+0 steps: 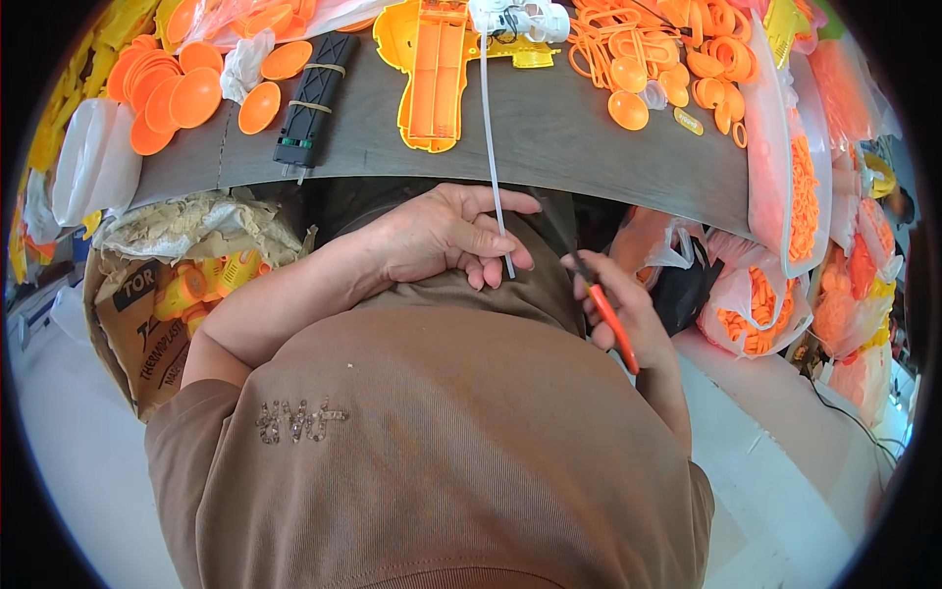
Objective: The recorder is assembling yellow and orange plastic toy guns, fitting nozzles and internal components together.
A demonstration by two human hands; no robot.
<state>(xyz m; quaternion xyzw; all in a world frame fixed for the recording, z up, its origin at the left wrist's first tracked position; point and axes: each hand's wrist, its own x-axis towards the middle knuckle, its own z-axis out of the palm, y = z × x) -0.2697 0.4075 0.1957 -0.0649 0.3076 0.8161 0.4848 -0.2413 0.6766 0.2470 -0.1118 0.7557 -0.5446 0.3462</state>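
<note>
Tube (492, 137) overhangs grey table (657, 177), touching half-curled left fingers (481, 238); right fingers (618, 280) grip pliers (612, 324); pale floor (765, 471) below.

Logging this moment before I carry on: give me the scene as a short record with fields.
Left hand: holds tube near its lower end
Right hand: grips red-handled tool; tip hard to make out
Tube: white, runs from white part past table edge
Table centre: yellow-orange shell
Table left: orange scoops, black bar
Table right: orange rings
</note>
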